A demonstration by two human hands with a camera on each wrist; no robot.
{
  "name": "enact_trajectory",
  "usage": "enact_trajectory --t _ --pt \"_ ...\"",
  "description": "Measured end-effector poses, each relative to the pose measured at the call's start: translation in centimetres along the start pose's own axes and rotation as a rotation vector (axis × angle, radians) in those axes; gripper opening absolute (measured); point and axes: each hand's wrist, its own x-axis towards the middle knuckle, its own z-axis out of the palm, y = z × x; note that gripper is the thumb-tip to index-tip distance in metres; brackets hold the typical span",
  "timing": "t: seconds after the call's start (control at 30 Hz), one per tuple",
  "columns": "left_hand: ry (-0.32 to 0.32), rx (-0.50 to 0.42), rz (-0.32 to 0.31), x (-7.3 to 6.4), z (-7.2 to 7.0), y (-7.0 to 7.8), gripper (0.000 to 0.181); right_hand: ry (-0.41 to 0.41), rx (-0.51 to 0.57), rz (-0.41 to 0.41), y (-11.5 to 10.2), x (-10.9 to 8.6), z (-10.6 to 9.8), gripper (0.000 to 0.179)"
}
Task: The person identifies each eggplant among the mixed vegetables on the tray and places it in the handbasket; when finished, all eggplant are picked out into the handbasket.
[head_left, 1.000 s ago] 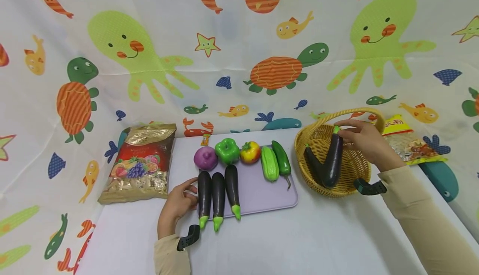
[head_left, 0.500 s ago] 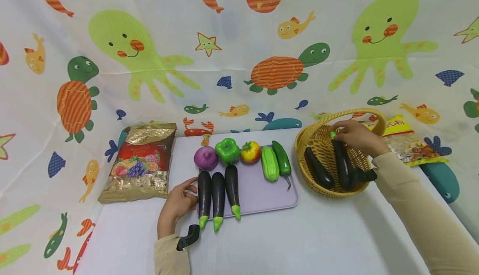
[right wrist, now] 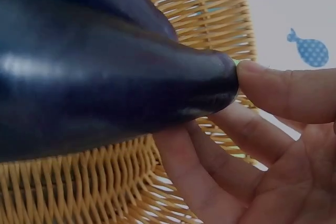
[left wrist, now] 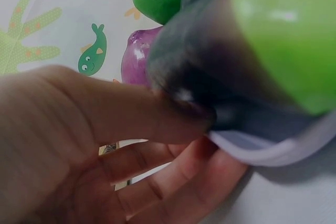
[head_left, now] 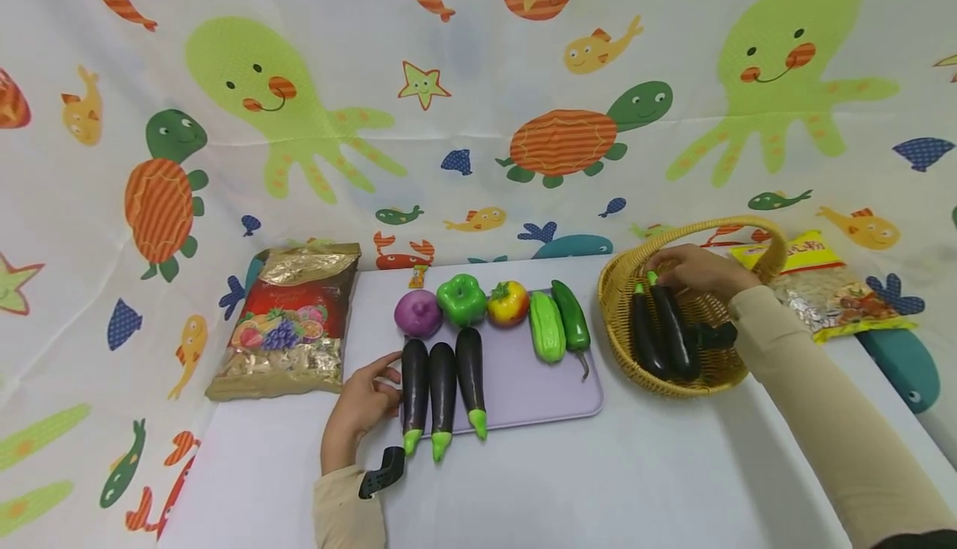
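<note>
The right hand (head_left: 695,271) pinched an eggplant (head_left: 676,333) near its green stem end; that eggplant lay in the wicker basket (head_left: 613,341), pointing towards 12 o'clock. A second eggplant (head_left: 646,341) lay just beside it, on its 9 o'clock side. The left hand (head_left: 365,408) was at the 9 o'clock edge of the lilac tray (head_left: 531,391), its thumb touching the nearest of three eggplants (head_left: 443,383); whether it gripped anything, I could not tell. Those three were at the tray's 8 o'clock, stems towards 6. Round the tray ran a purple onion (head_left: 418,314) at 10, a green pepper (head_left: 461,300) at 11, a red-and-yellow vegetable (head_left: 508,304) at 12, then a pale green cucumber (head_left: 548,329) and a dark green chilli (head_left: 571,316) near 2. On the worktop (head_left: 561,491), the basket was at the tray's 3 o'clock, a gold-and-red bag (head_left: 287,321) at its 9.
</note>
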Motion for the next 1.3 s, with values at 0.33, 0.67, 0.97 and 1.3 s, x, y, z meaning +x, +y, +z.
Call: enact_trajectory --t 0.33,0.67,0.97,1.3 --pt "0.005 0.012 0.001 0.2 0.1 0.0 0.071 -0.021 0.002 -0.006 1.6 1.6 0.4 0.027" --pt "0.005 -0.001 0.01 -0.1 0.0 0.3 0.071 -0.082 0.078 0.034 0.9 2.4 1.2 0.029" --pt "0.013 -0.009 0.009 0.2 0.1 0.2 0.072 -0.133 0.088 0.01 1.4 3.4 1.2 0.03" --pt "0.013 -0.025 0.005 0.0 0.0 0.1 0.072 -0.144 0.063 -0.027 1.3 3.4 1.3 0.027"
